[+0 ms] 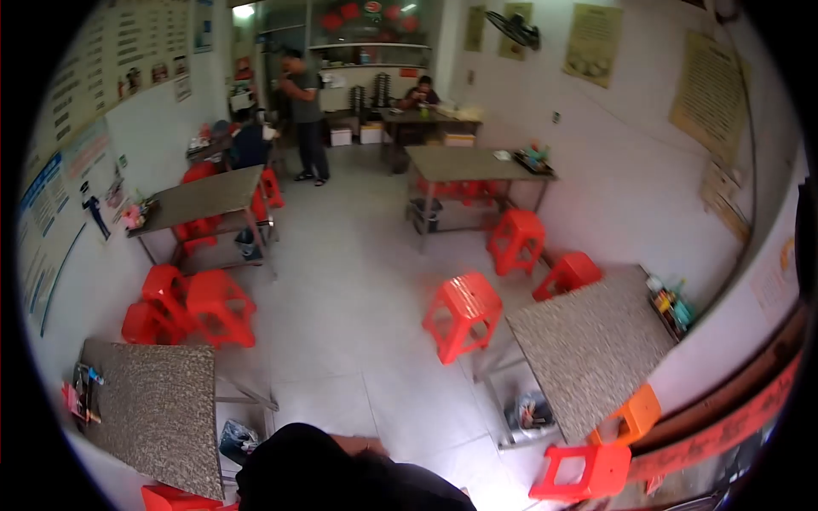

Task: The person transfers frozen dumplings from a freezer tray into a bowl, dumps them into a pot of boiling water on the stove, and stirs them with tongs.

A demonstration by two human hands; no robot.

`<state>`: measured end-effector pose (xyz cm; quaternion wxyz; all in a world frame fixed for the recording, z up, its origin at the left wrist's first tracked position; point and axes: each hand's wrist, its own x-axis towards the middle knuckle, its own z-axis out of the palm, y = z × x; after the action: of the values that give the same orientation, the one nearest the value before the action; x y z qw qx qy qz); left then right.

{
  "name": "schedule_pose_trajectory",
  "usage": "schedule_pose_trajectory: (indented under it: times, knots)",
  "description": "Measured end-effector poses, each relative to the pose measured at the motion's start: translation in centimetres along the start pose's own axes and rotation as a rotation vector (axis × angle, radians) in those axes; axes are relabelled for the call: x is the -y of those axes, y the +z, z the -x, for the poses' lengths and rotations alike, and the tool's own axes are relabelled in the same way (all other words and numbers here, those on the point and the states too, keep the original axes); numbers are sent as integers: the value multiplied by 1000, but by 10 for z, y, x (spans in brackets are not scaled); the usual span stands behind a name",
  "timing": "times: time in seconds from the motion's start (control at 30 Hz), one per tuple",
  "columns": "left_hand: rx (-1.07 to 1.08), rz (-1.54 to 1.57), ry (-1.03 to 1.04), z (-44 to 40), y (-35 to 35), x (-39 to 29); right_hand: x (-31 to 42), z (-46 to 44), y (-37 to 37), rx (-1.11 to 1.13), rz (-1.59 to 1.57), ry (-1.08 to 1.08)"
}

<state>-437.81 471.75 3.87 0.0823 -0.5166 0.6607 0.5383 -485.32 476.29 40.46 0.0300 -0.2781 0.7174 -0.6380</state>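
Observation:
Neither my left hand nor my right hand can be made out. A large dark shape [307, 468] fills the bottom centre, with a small strip of skin [358, 444] beside it; whose it is, I cannot tell. Nearest on the left stands a speckled table [158, 409] with a black bin [239, 441] at its side. On the right is another speckled table [592, 349] holding a tray of bottles and small items [671, 308]. A red stool [467, 311] stands by its left end.
Two more tables [209, 198] [469, 163] stand farther back, with red stools [515, 241] around. A person [305, 106] stands at the back left, another [249, 146] sits nearby, and a third [423, 92] sits at the back table. Tiled floor [341, 298] runs between.

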Motion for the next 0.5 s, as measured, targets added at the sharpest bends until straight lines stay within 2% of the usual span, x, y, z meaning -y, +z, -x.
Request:
schedule_pose_trajectory:
  times: [0.03,0.07,0.1,0.13,0.17,0.23,0.3,0.33,0.37,0.4,0.43,0.47,0.5]
  knots:
    - [39,5,-139,24,-6,7,21,29,41,-69,642,-730]
    - [62,5,-89,43,-13,23,118,65,83,172,630,-780]
    - [11,91,-111,64,-26,41,16,70,150,429,-53,-316]
    - [-40,174,-133,83,-41,63,20,99,196,525,-167,-198]
    - [-133,259,-234,100,-54,77,28,119,229,702,-51,-243]
    - [-299,485,-438,125,-84,116,25,164,304,900,-147,-319]
    - [-347,332,-374,137,-108,167,32,205,357,1163,33,-199]
    - [-364,217,-369,131,-110,198,3,226,385,1257,35,-171]
    - [-367,227,-373,134,-111,216,-33,242,411,1398,125,-153]
    - [-545,347,-324,137,-117,232,-104,262,433,1462,157,-130]
    - [-722,465,-274,137,-128,244,-193,270,450,1573,321,-405]
    - [-725,894,-451,135,-142,243,-272,266,465,1916,479,-1001]
    - [-704,1321,-618,135,-158,236,-363,292,466,1649,552,-990]
